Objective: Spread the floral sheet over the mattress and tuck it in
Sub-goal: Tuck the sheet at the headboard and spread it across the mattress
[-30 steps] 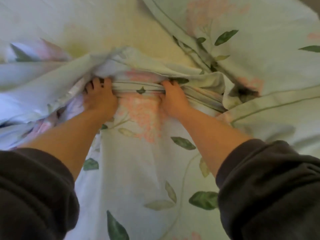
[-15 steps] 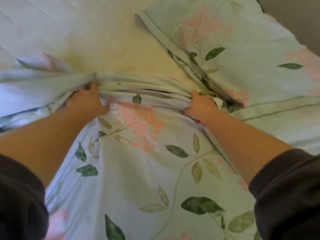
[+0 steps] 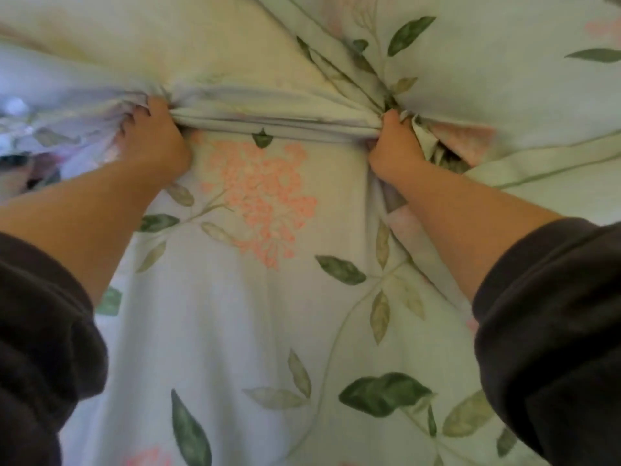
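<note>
Head view: left hand (image 3: 154, 142) at 10 o'clock and right hand (image 3: 395, 148) at 1 o'clock, well apart, each clamped on a bunched ridge of floral sheet (image 3: 235, 314) pulled taut between them. Sheet spread flat from centre down to 6 o'clock. Dark sleeves (image 3: 551, 331) at 4 and 8 o'clock.

Soft, even light fills the view with no glare, and the floral sheet (image 3: 235, 331) washes out to pale cream toward 11 o'clock. Shadows are faint, deepest in the bunched folds near 1 o'clock. Everything is slightly soft, with the worst blur at 9 o'clock. Wide-angle distortion swells the dark sleeves (image 3: 554, 331) at 4 and 8 o'clock.
</note>
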